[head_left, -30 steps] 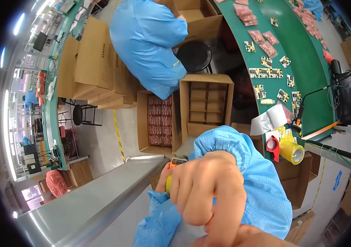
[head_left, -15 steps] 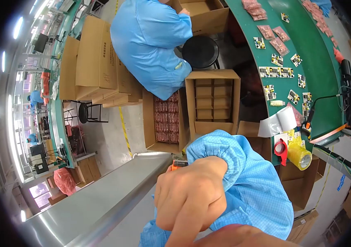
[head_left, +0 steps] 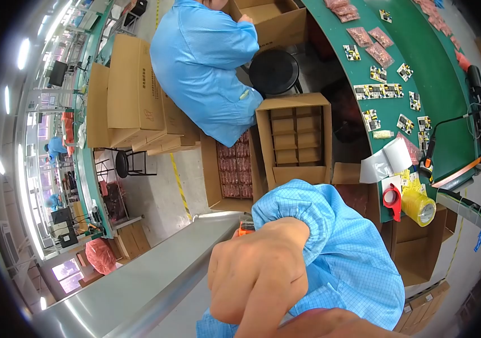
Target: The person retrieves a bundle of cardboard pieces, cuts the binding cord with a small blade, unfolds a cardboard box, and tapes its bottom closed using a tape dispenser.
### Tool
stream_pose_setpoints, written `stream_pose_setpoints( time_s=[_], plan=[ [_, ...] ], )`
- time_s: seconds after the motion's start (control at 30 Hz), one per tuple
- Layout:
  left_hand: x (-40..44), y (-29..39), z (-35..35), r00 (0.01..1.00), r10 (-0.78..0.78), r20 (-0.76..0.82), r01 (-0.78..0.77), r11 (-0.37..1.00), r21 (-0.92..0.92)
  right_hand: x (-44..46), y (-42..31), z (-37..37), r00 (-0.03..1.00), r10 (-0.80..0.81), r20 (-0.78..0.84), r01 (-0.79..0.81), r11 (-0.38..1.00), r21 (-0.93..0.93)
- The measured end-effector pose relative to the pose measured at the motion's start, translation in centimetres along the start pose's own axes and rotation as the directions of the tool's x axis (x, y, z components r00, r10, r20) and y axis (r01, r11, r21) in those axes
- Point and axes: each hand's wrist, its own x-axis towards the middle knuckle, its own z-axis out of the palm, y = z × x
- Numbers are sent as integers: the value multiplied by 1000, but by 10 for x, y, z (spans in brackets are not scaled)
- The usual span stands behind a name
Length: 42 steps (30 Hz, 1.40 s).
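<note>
My right hand [head_left: 257, 270] fills the lower middle, very near the camera. Its fingers are curled, and the index finger runs down to the bottom edge; anything in its grip is hidden. A blue checked sleeve [head_left: 347, 253] covers that arm. Just behind the knuckles an orange and black object [head_left: 246, 227] shows in part. My left hand is almost wholly hidden behind the right one, so its fingers cannot be made out. Beside them lies a grey metal surface [head_left: 139, 270]. Blurred skin crosses the bottom edge.
A co-worker in blue [head_left: 201, 67] stands near a black stool [head_left: 274, 72]. Two open cartons, one divided [head_left: 294, 176], one with pink packets [head_left: 235, 174], sit ahead. The green table [head_left: 437, 84] bears circuit boards, a red tape dispenser [head_left: 396, 205] and yellow tape [head_left: 419, 208].
Since a second ago my right hand has moved slightly left and now covers my left hand, which showed beside the orange object. The view has shifted, and the co-worker's head shows more.
</note>
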Motion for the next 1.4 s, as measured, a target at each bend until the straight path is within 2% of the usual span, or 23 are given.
stream_pose_setpoints(
  time_s=[0.03,0.17,0.23,0.37,0.43,0.53,0.67,0.73,0.77,0.87,0.93,1.07,1.17,1.23,1.27,1.33,1.4],
  plan=[
    [0,-1,1,1000,-1,-2,1,1000,3,2,-1,2,998,-18,-57,19,1000,7],
    [-2,-3,2,1000,-9,-12,9,1000,6,1,-4,0,995,-56,-78,58,998,25],
    [0,-4,4,1000,-7,-7,7,1000,11,-1,-7,-5,999,-50,13,49,997,59],
    [-3,-6,7,1000,-8,-5,8,1000,11,-3,-5,-2,995,-102,-1,102,991,85],
    [-3,-7,7,1000,-10,-4,10,1000,13,-6,-7,-2,998,-56,-26,60,983,172],
    [-4,-10,7,1000,-15,2,15,1000,14,-7,-20,-4,1000,9,-28,-4,988,157],
    [-7,-13,6,1000,-10,7,10,1000,11,-11,-22,4,997,18,-76,1,969,247],
    [-8,-16,5,1000,-12,8,12,1000,9,-12,-17,6,993,-93,-68,105,970,218],
    [-9,-17,4,1000,-11,12,11,1000,6,-13,-18,10,993,-88,-75,102,970,220],
    [-9,-21,4,1000,-9,21,9,1000,-5,-14,-18,17,997,-60,-52,70,975,211],
    [-10,-21,4,999,-4,33,4,1000,-3,-14,-17,17,999,8,46,-18,974,224],
    [-10,-24,1,998,7,57,-7,1000,-3,-23,-8,33,998,63,28,-68,943,327],
    [-12,-29,-3,997,13,74,-12,1000,-10,-27,-5,45,999,44,-21,-31,908,419],
    [-13,-32,-5,995,23,94,-22,1000,-8,-25,-8,47,968,207,143,-244,910,335],
    [-13,-33,-6,994,25,103,-24,1000,-8,-27,-5,54,967,213,143,-249,908,337],
    [-14,-34,-9,992,37,124,-36,999,-7,-32,4,69,993,100,54,-114,902,417],
    [-17,-34,-11,987,48,152,-48,999,0,-39,1,76,986,157,63,-169,904,392]
  ],
)
